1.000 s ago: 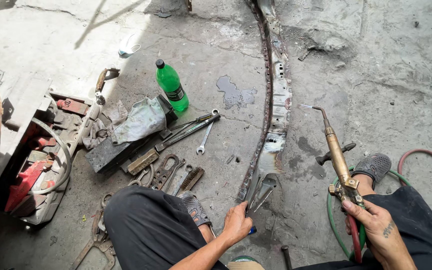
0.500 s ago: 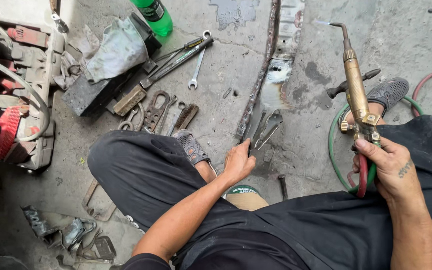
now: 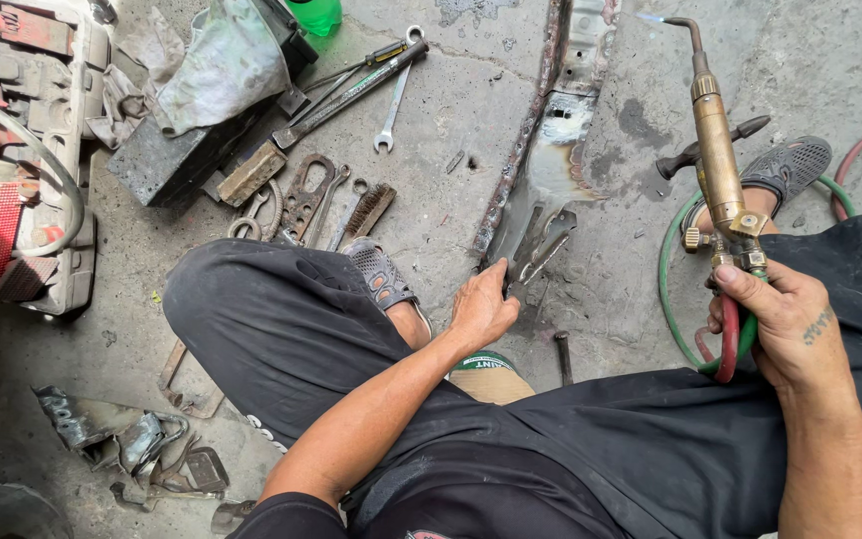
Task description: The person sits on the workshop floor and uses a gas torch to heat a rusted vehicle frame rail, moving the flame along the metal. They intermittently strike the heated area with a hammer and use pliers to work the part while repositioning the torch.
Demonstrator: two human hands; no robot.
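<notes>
My right hand (image 3: 785, 324) is wrapped tight around the base of the brass cutting torch (image 3: 718, 170), fingers closed over the valve block where the red and green hoses (image 3: 728, 344) bunch up under my palm. The torch stands away from me, its bent tip (image 3: 685, 28) out over the concrete floor (image 3: 451, 110), with a faint pale flame at the nozzle, though it is too washed out for me to be sure.

My left hand (image 3: 483, 307) reaches down between my knees, fingers curled narrow on the near end of the long rusted metal strip (image 3: 536, 150) that runs away across the floor. My fingertips rest at the dark forked bracket piece (image 3: 539, 240) at that end; from here I cannot tell whether I am pinching it or only pressing on it.

The green hose (image 3: 668, 269) loops on the floor just beside my right foot in its grey perforated shoe (image 3: 790, 165). My left shoe (image 3: 381, 274) sits near the strip's end. Farther left lie a combination spanner (image 3: 393, 100), a wire brush (image 3: 366, 212), shears (image 3: 301, 200), and a dark metal block (image 3: 177, 160) with a dirty rag (image 3: 221, 65) on it.
</notes>
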